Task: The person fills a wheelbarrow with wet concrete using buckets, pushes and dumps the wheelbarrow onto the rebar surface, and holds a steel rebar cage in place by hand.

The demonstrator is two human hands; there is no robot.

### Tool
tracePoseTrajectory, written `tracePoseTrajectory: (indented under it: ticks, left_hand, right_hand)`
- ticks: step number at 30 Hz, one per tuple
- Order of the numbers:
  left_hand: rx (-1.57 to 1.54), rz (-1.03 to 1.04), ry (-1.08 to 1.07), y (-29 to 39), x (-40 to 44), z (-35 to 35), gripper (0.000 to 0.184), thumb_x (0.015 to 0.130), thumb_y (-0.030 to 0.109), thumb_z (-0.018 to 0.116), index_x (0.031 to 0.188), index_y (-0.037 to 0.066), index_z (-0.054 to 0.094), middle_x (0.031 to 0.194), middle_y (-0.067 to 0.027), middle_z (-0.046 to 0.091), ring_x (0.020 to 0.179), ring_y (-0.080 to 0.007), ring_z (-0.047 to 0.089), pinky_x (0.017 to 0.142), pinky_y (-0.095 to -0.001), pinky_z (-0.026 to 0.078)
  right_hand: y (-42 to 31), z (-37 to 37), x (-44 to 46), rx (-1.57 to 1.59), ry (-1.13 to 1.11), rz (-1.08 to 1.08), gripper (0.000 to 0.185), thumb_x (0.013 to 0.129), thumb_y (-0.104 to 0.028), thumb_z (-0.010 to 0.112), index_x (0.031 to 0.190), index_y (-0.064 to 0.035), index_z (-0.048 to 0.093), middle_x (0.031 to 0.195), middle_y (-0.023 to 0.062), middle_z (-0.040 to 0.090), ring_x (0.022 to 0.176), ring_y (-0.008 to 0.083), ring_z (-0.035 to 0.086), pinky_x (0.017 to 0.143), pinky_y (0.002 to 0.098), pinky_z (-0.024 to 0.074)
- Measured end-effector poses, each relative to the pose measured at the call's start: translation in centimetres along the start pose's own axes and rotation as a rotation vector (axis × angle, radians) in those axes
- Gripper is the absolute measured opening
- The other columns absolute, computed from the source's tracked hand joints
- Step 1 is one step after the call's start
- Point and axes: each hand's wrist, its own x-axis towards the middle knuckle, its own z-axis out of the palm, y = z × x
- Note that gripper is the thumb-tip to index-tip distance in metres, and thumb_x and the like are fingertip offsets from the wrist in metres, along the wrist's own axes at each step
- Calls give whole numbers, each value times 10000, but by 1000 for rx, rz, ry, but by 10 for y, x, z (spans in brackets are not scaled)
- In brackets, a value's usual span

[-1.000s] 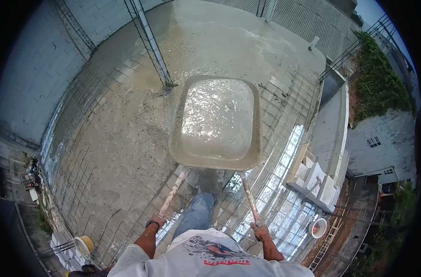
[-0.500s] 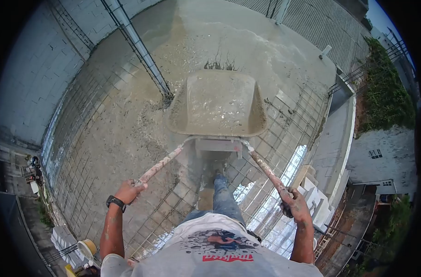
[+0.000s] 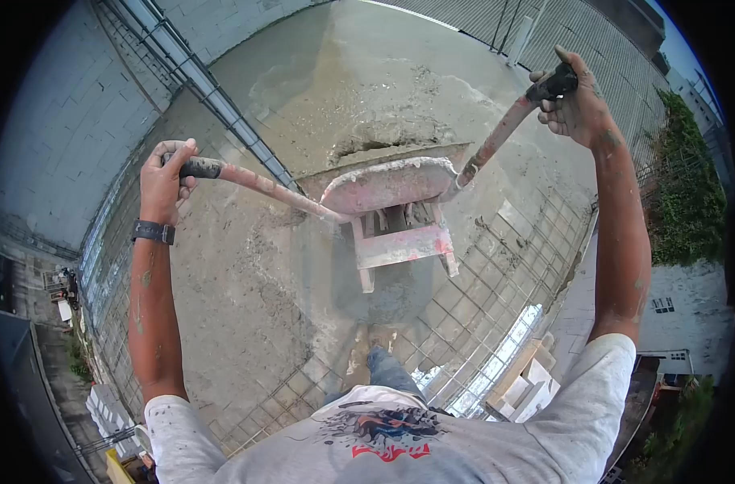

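Note:
A wheelbarrow [image 3: 390, 187] stands tipped far forward in front of me, its underside and pinkish, cement-smeared leg frame [image 3: 406, 250] facing me. My left hand [image 3: 167, 173] is wrapped around the black grip of the left handle [image 3: 274, 190], at about shoulder height. On the other side, my right hand [image 3: 573, 101] holds the black grip of the right handle [image 3: 496, 141], raised higher, its thumb sticking up off the grip. Wet concrete [image 3: 391, 133] lies heaped just beyond the tray's front lip. The inside of the tray is hidden from me.
Steel mesh [image 3: 496, 270] covers the floor at right and left, partly under wet concrete. A rebar column with a pipe [image 3: 222, 109] slants at the left, near the tray. A block wall [image 3: 41, 137] bounds the left. White blocks [image 3: 528, 391] lie at right by the slab edge.
Both hands have risen up and forward with the handles. The wheelbarrow has tipped from level to nose-down, and concrete now lies in front of its tray.

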Motion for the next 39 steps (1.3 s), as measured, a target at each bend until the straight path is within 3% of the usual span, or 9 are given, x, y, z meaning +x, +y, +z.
tracePoseTrajectory:
  ticks: [7,15,20,23,28,30,33,37,39]
  left_hand:
    - [184,231,102,39,115,75,369,860,407,680,914,44,634,791,-27,686,449,-75,512,418,-240,411]
    - [232,432,71,61,136,114,355,869,368,673,895,16,627,789,-52,709,452,-84,507,423,-252,422]
    - [212,399,83,61,110,107,348,869,360,673,906,17,628,803,-58,714,438,-89,523,425,-243,436]
    - [133,226,31,51,67,81,387,878,404,670,959,29,624,841,-52,716,451,-81,546,417,-219,443]
    - [-335,-230,-276,8,-82,-37,858,882,713,436,1304,-32,496,1194,-220,595,600,-169,669,461,-214,545]
    - [-451,-440,-377,-40,-122,-72,978,864,754,410,1383,-75,388,1248,-272,536,598,-199,671,442,-220,545]
    - [-520,-706,-591,-119,-193,-117,1032,850,756,442,1417,-96,305,1233,-264,541,524,-167,624,380,-220,500]
    - [-381,-839,-903,-218,-305,-183,720,912,586,543,1334,8,465,973,-128,663,481,-62,552,375,-183,454]
    - [-151,-904,-924,-287,-371,-202,454,915,431,635,1182,74,550,826,-48,651,471,-52,532,375,-195,428]
  right_hand:
    - [-33,-35,137,-116,86,-7,817,835,-800,358,1128,-98,656,619,-17,593,525,79,600,432,201,498]
    - [-26,-83,121,-62,27,115,798,827,-783,359,1152,-117,656,677,8,632,575,98,629,498,214,546]
    - [-16,-87,82,-58,31,120,794,841,-764,348,1195,-110,624,702,25,645,573,107,630,473,229,545]
    - [-16,-68,32,-80,-47,155,780,861,-733,337,1221,-93,598,729,61,658,555,124,629,443,238,539]
    - [21,-27,-153,0,-211,243,717,884,-600,351,1286,-34,531,865,165,672,553,202,644,429,278,558]
    - [71,-19,-214,235,-293,306,715,828,-448,475,1360,25,411,962,244,643,597,275,667,448,340,576]
    - [132,19,-332,359,-294,345,831,744,-297,588,1427,53,269,1003,263,613,671,294,680,511,372,606]
    - [199,75,-475,155,-202,617,787,796,-167,587,1459,49,222,981,235,636,625,250,651,512,345,571]
    - [259,106,-532,-60,-117,859,581,825,-198,671,1293,32,416,848,101,630,568,163,590,479,312,501]
